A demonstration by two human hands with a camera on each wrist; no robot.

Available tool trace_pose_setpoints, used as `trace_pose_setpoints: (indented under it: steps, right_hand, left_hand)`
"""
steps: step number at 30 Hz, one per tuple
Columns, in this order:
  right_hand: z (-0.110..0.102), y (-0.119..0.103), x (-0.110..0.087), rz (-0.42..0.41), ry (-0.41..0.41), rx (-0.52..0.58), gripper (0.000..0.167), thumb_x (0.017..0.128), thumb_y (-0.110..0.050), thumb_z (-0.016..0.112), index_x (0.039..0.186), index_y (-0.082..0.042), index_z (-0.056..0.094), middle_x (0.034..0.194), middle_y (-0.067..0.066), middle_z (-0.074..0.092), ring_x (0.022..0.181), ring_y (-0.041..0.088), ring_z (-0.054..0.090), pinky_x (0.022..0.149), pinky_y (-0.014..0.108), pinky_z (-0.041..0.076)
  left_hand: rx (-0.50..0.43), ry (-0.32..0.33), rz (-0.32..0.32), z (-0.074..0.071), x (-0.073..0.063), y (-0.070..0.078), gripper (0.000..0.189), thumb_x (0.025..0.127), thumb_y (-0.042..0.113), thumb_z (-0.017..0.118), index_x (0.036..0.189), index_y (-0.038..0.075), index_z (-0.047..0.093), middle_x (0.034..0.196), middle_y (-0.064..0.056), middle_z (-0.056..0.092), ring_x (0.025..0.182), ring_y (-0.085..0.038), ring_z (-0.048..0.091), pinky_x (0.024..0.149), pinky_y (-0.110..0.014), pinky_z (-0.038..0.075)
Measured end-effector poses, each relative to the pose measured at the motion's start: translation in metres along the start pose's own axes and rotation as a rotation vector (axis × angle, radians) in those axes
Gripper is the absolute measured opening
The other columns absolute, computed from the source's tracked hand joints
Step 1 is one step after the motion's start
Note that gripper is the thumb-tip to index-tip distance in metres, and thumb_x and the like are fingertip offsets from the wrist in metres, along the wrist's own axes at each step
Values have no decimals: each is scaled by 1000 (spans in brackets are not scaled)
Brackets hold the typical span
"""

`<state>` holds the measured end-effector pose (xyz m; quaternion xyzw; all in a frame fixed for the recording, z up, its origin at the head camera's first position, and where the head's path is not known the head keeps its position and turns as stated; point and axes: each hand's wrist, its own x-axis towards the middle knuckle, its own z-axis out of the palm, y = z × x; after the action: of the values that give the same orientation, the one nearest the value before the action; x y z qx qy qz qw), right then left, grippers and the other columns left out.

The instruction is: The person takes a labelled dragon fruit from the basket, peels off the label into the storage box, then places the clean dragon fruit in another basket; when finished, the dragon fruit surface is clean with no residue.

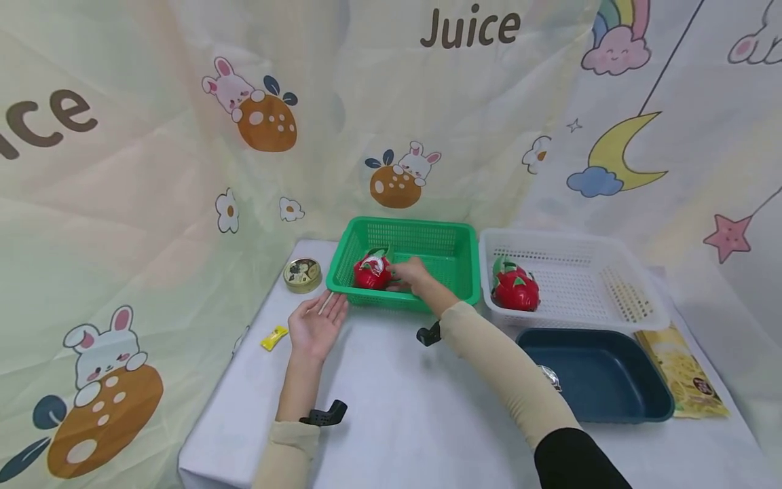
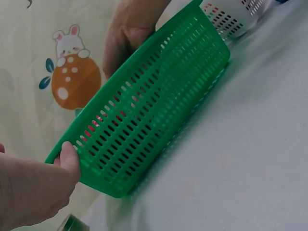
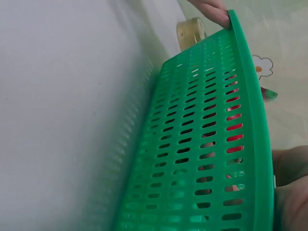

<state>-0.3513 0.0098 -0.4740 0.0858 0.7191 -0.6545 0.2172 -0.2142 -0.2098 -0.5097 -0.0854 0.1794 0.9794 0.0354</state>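
Reaching into the green basket (image 1: 452,261), the right hand (image 1: 412,273) is at the red dragon fruit (image 1: 370,273), nine o'clock inside; whether it grips, I cannot tell. At eight o'clock, the left hand (image 1: 316,327), palm bare, fingers straight, touches the rim.

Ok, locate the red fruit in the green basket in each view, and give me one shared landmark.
Head: the red fruit sits just left of centre, inside the green basket.
Left wrist: left of centre, glimpsed red through the slots.
Right wrist: right of centre, also glimpsed through the slots.
Shared landmark: the green basket's rim.
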Motion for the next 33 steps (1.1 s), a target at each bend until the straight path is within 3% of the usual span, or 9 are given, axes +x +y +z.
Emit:
trace_pose_setpoints:
  steps: [4,7,12,25,33]
  right_hand:
    - [-1,2,1,6,47,23,38,102,-10,66,133,10,56,126,27,67,108,41,72,96,44,57]
    - [-2,3,1,7,56,15,39,100,-12,70,130,10,59,122,26,70,105,41,73,93,43,59]
    - [-2,3,1,10,40,8,45,98,-10,73,133,11,55,118,28,71,104,42,73,89,42,60]
    - [-7,1,1,13,51,114,63,92,3,71,145,13,39,117,30,71,102,41,73,89,43,60]
    - [-10,5,2,13,47,113,51,92,2,72,136,14,48,112,28,73,97,40,75,85,44,61]
  left_hand:
    - [-16,-34,-4,-7,2,-2,67,106,20,40,165,3,13,170,-15,16,157,-32,22,126,-40,27]
    - [-20,-47,-8,-13,3,-2,64,107,21,41,163,2,19,168,-14,22,155,-31,26,123,-39,31]
    - [-56,-40,-16,-11,1,-3,63,107,21,41,164,2,20,168,-14,23,157,-30,24,125,-39,28]
    - [-104,-2,-14,-4,-1,-5,60,107,21,41,163,4,25,168,-12,26,155,-29,28,126,-38,26]
    - [-107,14,-18,-6,-2,-4,60,107,19,42,162,3,27,168,-12,27,154,-30,30,125,-38,29]
